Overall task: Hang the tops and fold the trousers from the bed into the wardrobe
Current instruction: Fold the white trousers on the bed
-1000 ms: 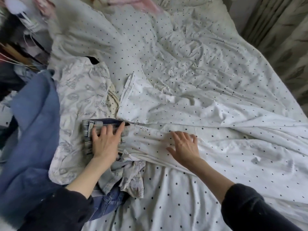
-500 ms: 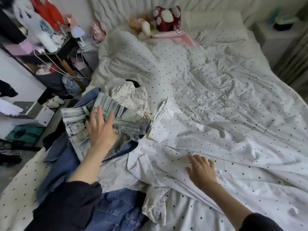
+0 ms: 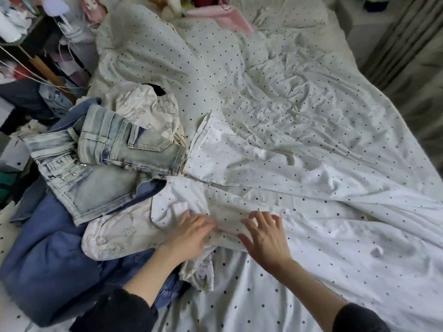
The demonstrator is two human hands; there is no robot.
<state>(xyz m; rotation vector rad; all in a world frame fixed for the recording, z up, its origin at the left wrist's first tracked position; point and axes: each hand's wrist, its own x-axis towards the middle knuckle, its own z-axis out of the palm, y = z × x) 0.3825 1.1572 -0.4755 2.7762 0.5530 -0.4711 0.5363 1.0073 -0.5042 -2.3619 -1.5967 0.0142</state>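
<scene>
White polka-dot trousers [image 3: 251, 164] lie spread across the bed, waist toward the left. My left hand [image 3: 191, 233] and my right hand [image 3: 266, 233] both rest flat, fingers spread, on the nearer trouser leg by its waist. Pale washed jeans [image 3: 107, 159] lie bunched to the left on a cream patterned garment [image 3: 143, 111]. A dark blue denim piece [image 3: 43, 255] sprawls at the bed's left edge.
The bed [image 3: 311, 80] has a dotted white cover much like the trousers. Soft toys and a pink cloth [image 3: 230, 17] sit at the head end. A cluttered shelf [image 3: 24, 56] stands left, a curtain [image 3: 412, 56] right.
My left hand left the pale jeans on the pile at the left and came down onto the white trousers beside my right hand.
</scene>
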